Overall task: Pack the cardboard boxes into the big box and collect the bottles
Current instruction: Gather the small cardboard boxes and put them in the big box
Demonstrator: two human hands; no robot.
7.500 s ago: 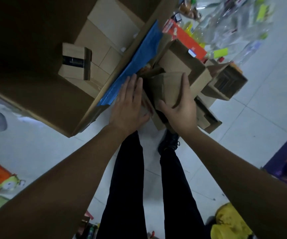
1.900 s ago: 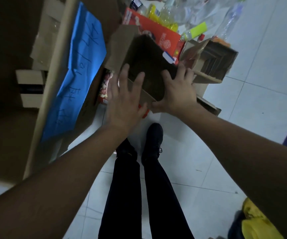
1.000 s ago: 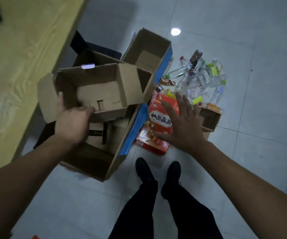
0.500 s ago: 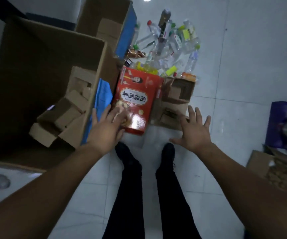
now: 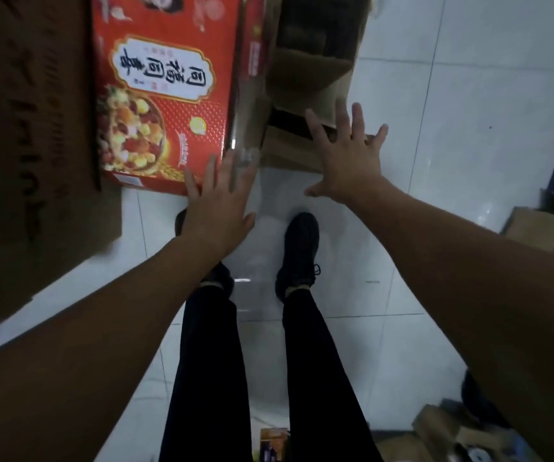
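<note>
A red printed carton (image 5: 165, 91) lies flat on the white floor, top centre. To its right stand small brown cardboard boxes (image 5: 305, 81), open and stacked. The big box's brown wall (image 5: 39, 128) with a blue sheet fills the left edge. My left hand (image 5: 219, 198) is spread open at the red carton's near right corner, fingertips at its edge. My right hand (image 5: 345, 155) is spread open over the near edge of the small brown boxes. Neither hand holds anything. No bottles are in view.
My two legs and black shoes (image 5: 299, 255) stand on the tiled floor just below the hands. More cardboard pieces (image 5: 535, 225) lie at the right edge, and small boxes (image 5: 449, 431) at the bottom right.
The view has dropped closer to the floor. Both open hands have moved forward: the left to the red carton's corner, the right onto the small brown boxes. The bottles have left the frame.
</note>
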